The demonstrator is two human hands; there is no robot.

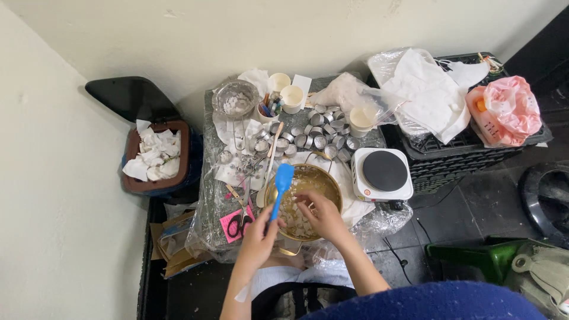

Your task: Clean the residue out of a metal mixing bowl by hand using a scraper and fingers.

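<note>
- The left hand (259, 232) is closed round the handle of a blue spatula (281, 185), whose blade stands over the near-left rim of a brass-coloured pot (328, 184).
- The right hand (320, 213) reaches into the pot with fingers bent down among pale, whitish chunks (294, 220) on its bottom; whether it pinches one I cannot tell.
- The pot sits on the low table (208, 219), at its near edge, on white paper, just left of a small white hot plate (383, 173) with a dark round top.
- Judging by this, the step in hand is sorting or breaking up the chunks inside the pot, with the spatula held ready.
- The next move seems to call for a steady pot and a careful sweep of the blade, since both hands crowd the same opening.
- Behind the pot lies a cluster of small round metal cups (320, 131), with pale cups (291, 98) and a glass bowl (235, 99) further back.
- Scissors (240, 220) lie on a pink card left of the pot.
</note>
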